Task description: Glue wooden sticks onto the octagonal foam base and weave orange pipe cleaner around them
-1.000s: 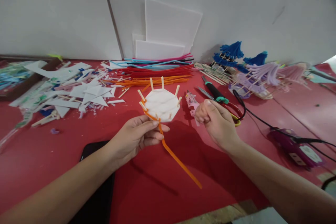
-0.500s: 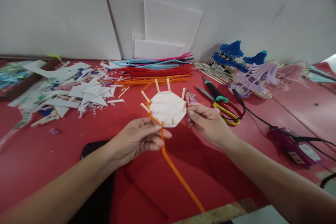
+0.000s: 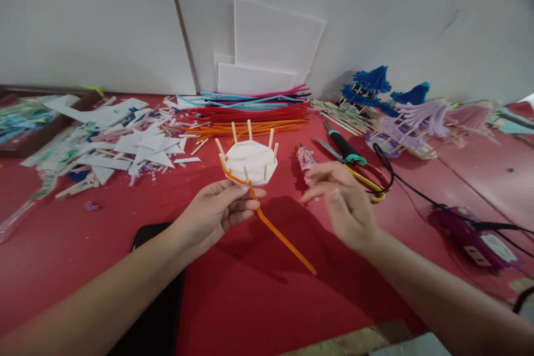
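Observation:
Between thumb and fingers, my left hand (image 3: 225, 203) pinches the near edge of a white many-sided board (image 3: 250, 161). Several short wooden sticks (image 3: 271, 138) stand upright around its rim. An orange pipe cleaner (image 3: 283, 235) runs along the board's near left edge past the sticks, and its loose end hangs down to the right. My right hand (image 3: 344, 203) is apart from the board, slightly blurred, fingers loosely bent and holding nothing visible. Just beyond its fingertips lies a pink tool with a dark pointed tip (image 3: 306, 160), perhaps a glue gun; the hand partly hides it.
Scissors (image 3: 369, 181) and a black-and-teal handled tool (image 3: 344, 144) lie at right, near a corded purple box (image 3: 475, 239). Pipe cleaners (image 3: 254, 114) lie at the back. White scraps (image 3: 146, 147) cover the left; blue and lilac models (image 3: 421, 117) stand back right. A black phone-like slab (image 3: 161, 300) is under my left forearm.
My right hand has let go of the board's right edge and moved right, its fingers opening. My left hand has shifted the board slightly left and up, tilting it.

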Motion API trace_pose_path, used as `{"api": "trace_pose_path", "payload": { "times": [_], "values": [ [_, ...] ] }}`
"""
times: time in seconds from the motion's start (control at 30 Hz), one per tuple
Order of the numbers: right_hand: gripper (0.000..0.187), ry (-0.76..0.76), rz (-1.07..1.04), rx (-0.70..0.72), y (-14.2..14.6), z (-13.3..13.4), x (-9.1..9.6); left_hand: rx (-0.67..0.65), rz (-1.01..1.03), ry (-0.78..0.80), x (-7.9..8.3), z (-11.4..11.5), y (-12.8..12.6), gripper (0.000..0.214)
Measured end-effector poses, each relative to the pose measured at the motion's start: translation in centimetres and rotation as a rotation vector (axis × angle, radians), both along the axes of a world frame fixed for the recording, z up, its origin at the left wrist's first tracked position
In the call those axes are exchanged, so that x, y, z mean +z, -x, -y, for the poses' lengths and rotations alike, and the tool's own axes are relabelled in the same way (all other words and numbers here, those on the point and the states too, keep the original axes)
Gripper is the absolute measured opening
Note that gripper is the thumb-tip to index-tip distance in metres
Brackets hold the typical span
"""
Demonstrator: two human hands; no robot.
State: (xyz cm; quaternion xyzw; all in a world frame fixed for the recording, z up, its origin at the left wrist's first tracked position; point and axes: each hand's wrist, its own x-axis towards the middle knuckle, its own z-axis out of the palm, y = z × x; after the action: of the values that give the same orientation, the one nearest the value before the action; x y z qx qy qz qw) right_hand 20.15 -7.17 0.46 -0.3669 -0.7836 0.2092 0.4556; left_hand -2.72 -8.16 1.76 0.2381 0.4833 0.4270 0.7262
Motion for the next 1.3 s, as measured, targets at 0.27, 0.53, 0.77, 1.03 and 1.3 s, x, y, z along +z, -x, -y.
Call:
{"api": "trace_pose_path", "payload": {
  "times": [0.27,0.53,0.77,1.03,1.3],
  "values": [
    [0.022,0.576,-0.041,0.301,3.7,2.7,0.0,-0.123,0.021,-0.066,-0.3,0.4,-0.4,0.008],
    [0.007,0.561,-0.037,0.186,3.3,2.1,0.1,-0.097,-0.021,-0.183,-0.7,0.6,-0.3,0.008],
    [0.005,0.259,0.124,-0.021,2.7,1.4,0.8,-0.081,-0.072,-0.158,-0.8,0.6,-0.5,0.008],
    [0.01,0.035,0.139,-0.028,2.3,0.6,0.1,-0.18,-0.075,-0.153,-0.8,0.9,-0.5,0.021],
    [0.012,-0.001,0.077,0.049,2.1,0.2,-0.1,-0.273,-0.075,-0.159,-0.9,1.0,-0.3,0.03]
  ]
}}
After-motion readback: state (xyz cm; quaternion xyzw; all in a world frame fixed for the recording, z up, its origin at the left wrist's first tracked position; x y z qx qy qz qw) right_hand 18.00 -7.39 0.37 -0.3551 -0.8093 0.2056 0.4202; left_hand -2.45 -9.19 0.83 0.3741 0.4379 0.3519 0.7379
